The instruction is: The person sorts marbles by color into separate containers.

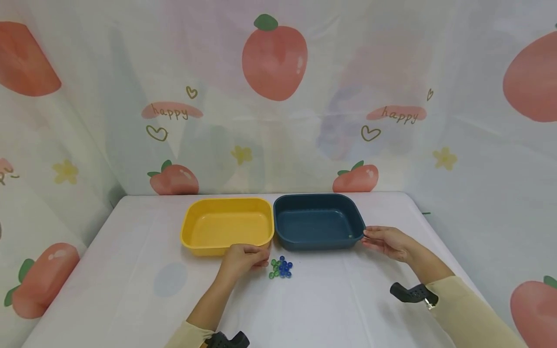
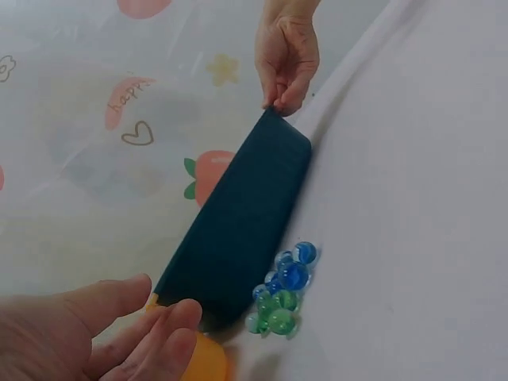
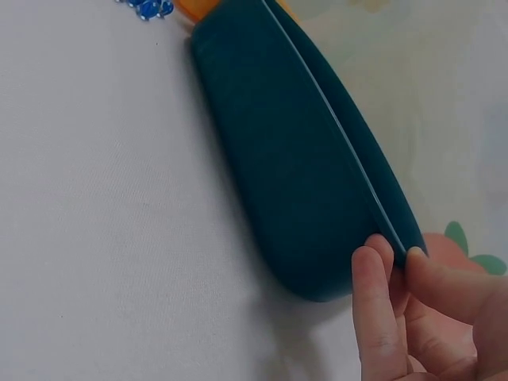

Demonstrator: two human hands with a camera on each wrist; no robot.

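A yellow tray (image 1: 226,223) and a dark blue tray (image 1: 317,227) stand side by side at the back of the table. At the yellow tray's front right corner my left hand (image 1: 243,260) holds the rim, thumb above and fingers outside the front wall. My right hand (image 1: 388,241) pinches the front right corner of the blue tray, as the right wrist view shows closely. Just in front of where the trays meet lies a small cluster of glass marbles, with green marbles (image 1: 274,269) on the left and blue marbles (image 1: 285,267) on the right, close to my left fingertips.
White cloth covers the table (image 1: 322,299). Behind the trays hangs a patterned curtain (image 1: 278,135) with peaches, hearts and stars, which also runs along both sides. A black strap mount sits on each wrist.
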